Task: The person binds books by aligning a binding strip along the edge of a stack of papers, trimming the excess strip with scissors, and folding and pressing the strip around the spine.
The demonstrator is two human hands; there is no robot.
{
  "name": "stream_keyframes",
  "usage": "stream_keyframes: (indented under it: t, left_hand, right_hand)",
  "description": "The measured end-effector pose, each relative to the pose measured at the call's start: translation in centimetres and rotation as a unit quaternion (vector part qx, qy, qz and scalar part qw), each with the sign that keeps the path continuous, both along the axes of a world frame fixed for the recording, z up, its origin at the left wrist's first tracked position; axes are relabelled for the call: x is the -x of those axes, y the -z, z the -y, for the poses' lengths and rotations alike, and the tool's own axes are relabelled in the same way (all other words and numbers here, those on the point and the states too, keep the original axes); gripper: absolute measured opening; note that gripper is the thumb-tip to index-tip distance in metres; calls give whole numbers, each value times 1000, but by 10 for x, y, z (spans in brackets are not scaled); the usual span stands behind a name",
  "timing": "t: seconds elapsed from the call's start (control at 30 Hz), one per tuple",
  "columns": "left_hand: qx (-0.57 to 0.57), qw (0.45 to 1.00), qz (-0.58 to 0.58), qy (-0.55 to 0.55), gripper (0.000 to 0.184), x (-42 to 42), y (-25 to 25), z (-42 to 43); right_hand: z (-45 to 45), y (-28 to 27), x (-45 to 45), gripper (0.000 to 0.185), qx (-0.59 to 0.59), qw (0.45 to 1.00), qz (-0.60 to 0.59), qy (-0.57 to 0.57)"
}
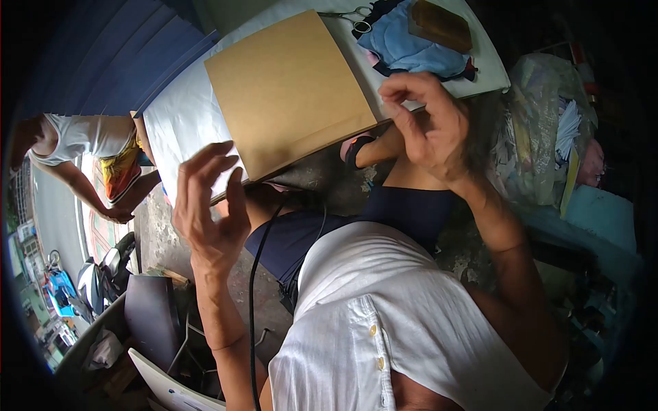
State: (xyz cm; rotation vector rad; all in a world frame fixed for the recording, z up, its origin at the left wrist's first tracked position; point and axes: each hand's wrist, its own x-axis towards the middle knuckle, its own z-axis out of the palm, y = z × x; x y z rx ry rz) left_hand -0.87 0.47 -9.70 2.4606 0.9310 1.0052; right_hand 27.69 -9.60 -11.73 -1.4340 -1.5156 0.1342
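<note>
A flat tan board (288,89) lies on the white-covered table in front of me, its near edge jutting toward my lap. My left hand (209,198) is raised by the board's near left corner, fingers bent and apart, nothing between them. Over to the right, my right hand (432,127) hovers beside the near right corner, its fingers loosely curled with a gap to the thumb, and it holds nothing. Both hands look clear of the board. Folded blue cloth (411,44) sits beyond my right hand with a brown block (441,26) on top. Scissors (360,14) lie beside the cloth.
The white table cover (185,109) shows along the left. A person in a white top (89,137) is at the left, near a street with a motorcycle (96,281). Clear plastic bags (541,130) stand at the right. A dark cable (253,308) hangs before my body.
</note>
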Motion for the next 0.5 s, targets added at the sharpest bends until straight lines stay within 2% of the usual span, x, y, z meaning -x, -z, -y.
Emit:
stream_keyframes:
  t: [0.03,0.07,0.1,0.17,0.33,0.5]
  left_hand:
    - [4,998,12,64,22,-6,3,12]
    - [-43,989,-17,139,27,-15,3,21]
    - [-66,981,-54,177,34,-23,11,29]
    - [-38,970,-123,204,54,-33,17,41]
    - [-30,981,-92,168,58,-44,31,45]
    - [-26,984,-113,137,51,-14,25,27]
  right_hand:
    - [13,-1,4,28,-13,995,100,-24]
    - [21,3,16,32,-32,990,132,-44]
    - [26,10,27,35,-55,983,161,-66]
    - [29,20,40,38,-53,976,195,-80]
    - [22,25,46,47,-34,963,261,-56]
    - [22,22,29,58,-25,967,254,-10]
